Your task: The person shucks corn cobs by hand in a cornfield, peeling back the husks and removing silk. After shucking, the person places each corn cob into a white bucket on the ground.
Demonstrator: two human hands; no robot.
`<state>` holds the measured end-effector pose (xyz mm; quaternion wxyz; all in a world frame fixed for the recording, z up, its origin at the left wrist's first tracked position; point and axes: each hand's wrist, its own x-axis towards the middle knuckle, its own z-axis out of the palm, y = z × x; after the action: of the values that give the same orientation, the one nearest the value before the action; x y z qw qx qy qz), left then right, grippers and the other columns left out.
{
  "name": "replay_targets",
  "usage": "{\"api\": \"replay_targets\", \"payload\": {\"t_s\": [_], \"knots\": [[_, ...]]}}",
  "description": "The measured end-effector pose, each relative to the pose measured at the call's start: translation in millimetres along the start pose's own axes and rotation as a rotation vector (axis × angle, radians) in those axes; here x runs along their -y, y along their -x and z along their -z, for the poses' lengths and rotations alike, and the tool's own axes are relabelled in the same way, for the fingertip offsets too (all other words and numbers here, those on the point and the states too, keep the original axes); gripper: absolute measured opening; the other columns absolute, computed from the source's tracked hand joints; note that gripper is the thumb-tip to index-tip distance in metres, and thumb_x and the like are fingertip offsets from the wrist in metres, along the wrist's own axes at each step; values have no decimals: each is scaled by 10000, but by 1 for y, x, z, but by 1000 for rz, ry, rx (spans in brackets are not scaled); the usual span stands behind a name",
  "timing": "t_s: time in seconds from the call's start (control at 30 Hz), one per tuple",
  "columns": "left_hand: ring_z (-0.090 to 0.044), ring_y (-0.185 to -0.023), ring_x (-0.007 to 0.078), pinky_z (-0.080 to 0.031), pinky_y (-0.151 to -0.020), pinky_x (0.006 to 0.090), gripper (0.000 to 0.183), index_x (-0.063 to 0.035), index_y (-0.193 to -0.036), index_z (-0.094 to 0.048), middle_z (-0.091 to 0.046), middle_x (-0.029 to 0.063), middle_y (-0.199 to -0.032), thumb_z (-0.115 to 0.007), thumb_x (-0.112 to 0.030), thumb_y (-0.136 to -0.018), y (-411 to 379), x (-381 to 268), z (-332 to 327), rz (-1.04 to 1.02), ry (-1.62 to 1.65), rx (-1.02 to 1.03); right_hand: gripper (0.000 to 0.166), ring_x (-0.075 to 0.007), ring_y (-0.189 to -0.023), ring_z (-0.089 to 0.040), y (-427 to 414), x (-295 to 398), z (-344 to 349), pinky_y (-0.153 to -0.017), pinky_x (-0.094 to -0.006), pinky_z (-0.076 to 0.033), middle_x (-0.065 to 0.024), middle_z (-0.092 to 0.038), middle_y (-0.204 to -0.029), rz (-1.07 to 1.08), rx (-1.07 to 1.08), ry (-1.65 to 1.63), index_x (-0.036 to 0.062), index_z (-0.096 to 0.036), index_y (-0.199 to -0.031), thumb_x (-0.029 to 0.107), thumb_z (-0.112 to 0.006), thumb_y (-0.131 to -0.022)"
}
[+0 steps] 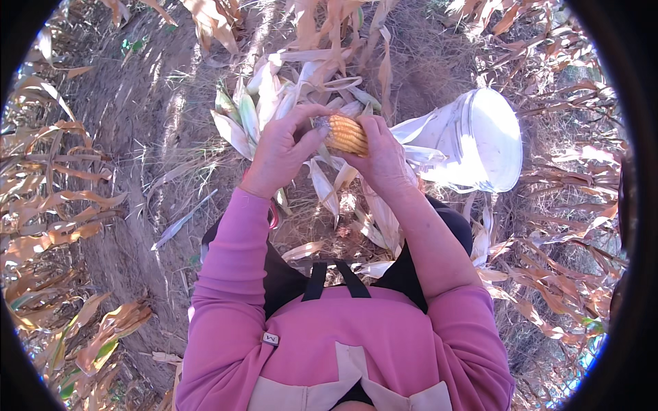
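A yellow ear of corn (347,135) is held level between my two hands, with its kernels bare. My left hand (286,149) pinches the tip, where pale silk clings, between thumb and fingers. Around the thicker end my right hand (379,154) is closed, and pale husk leaves (422,155) stick out to the right of it. Just beyond the hands lies a pile of corn ears in their husks (257,103), some pale, some greenish. The palm side of both hands is hidden.
A white plastic bucket (465,141) lies on its side at the right, its round end facing away from me. Loose husks (325,190) litter the soil between my knees. Dry corn stalks (56,205) line the left, and more dry leaves (570,195) the right.
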<state>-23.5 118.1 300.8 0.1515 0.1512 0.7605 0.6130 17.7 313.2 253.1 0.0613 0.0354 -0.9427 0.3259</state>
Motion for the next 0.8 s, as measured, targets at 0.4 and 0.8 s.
{"api": "replay_targets", "payload": {"t_s": [0.4, 0.8], "knots": [[-498, -643, 59, -433, -588, 224, 156, -14, -1069, -534, -554, 8, -730, -442, -36, -945, -1, 22, -2, -65, -218, -141, 579, -302, -974, -579, -1, 6, 4, -798, -417, -486, -113, -581, -1029, -13, 68, 139, 85, -470, -1121, 225, -798, -664], [-501, -674, 28, -439, -609, 187, 112, -2, -984, -594, -565, -16, -763, -585, -70, -896, -3, 13, -7, 74, -72, -136, 561, -292, -975, -575, 2, 4, 2, -797, -410, -492, -103, -569, -1029, 18, 38, 156, 90, -478, -1101, 218, -789, -652]]}}
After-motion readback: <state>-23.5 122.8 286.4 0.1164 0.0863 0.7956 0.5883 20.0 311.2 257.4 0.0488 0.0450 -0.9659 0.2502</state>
